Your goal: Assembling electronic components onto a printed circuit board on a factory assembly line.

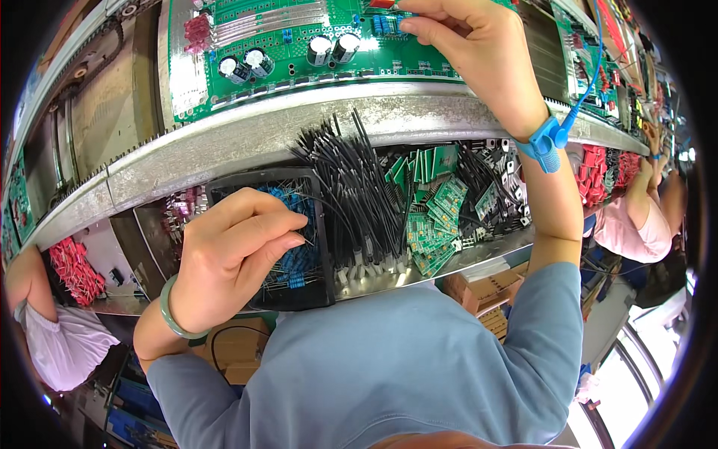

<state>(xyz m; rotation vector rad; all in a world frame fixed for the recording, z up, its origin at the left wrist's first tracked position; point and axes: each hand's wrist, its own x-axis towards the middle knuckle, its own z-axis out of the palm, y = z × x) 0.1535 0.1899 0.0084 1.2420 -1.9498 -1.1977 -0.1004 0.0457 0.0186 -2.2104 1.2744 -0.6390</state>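
Note:
My left hand [233, 251] hovers over a black bin [326, 254] of blue resistors [299, 266] with thin wire leads. Its thumb and fingertips are pinched together, and what lies between them I cannot make out. At the top, my right hand [479, 49] is over a large green circuit board [299, 60]. Thumb and forefinger close right beside a row of blue resistors [386, 27] standing on the board; anything between the tips is too small to tell. Several black-and-white capacitors [320, 51] stand upright on the same board. A blue wrist strap [546, 142] circles my right wrist.
A metal rail [247, 138] runs between board and parts tray. Beside the bin lie black cables [363, 202], small green boards [434, 224] and red parts [593, 176]. A blue cord [594, 75] rises from the strap. Other people sit on both sides; one sleeve [60, 337] shows left.

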